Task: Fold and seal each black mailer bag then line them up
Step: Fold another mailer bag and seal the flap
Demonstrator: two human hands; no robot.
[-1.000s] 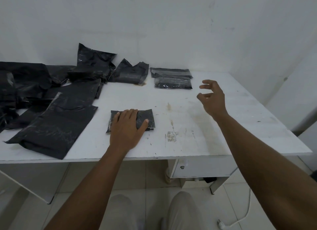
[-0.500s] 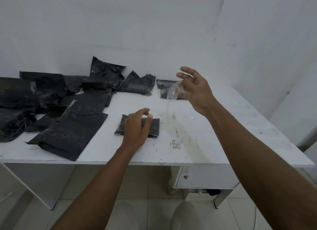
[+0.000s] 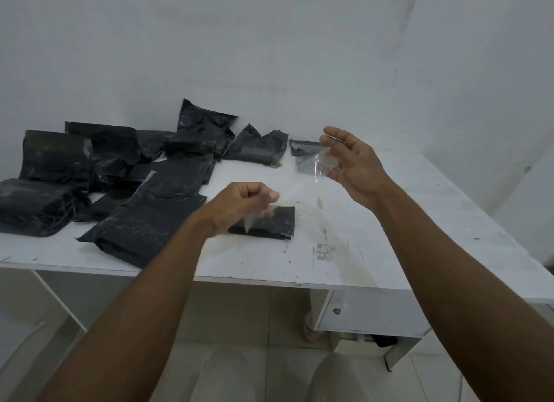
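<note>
A small folded black mailer bag [image 3: 274, 224] lies flat at the middle of the white table [image 3: 419, 236]. Just above its left part hovers my left hand [image 3: 241, 205], fingers curled, pinching one blurred end of a clear plastic strip [image 3: 322, 165]. The strip's other end hangs from the fingertips of my raised right hand [image 3: 352, 164], whose fingers are spread. Behind the right hand, near the wall, lie folded black bags [image 3: 301, 148], partly hidden by the strip and hand.
A large flat black bag [image 3: 144, 221] lies left of my left hand. Several crumpled black bags [image 3: 90, 161] are heaped at the back left against the wall. Under the table's right side hangs a white drawer [image 3: 368, 314]. My knees show below.
My left hand has lifted off the folded bag and curled shut on the strip. My right hand rose with the clear strip. The view tilted upward.
</note>
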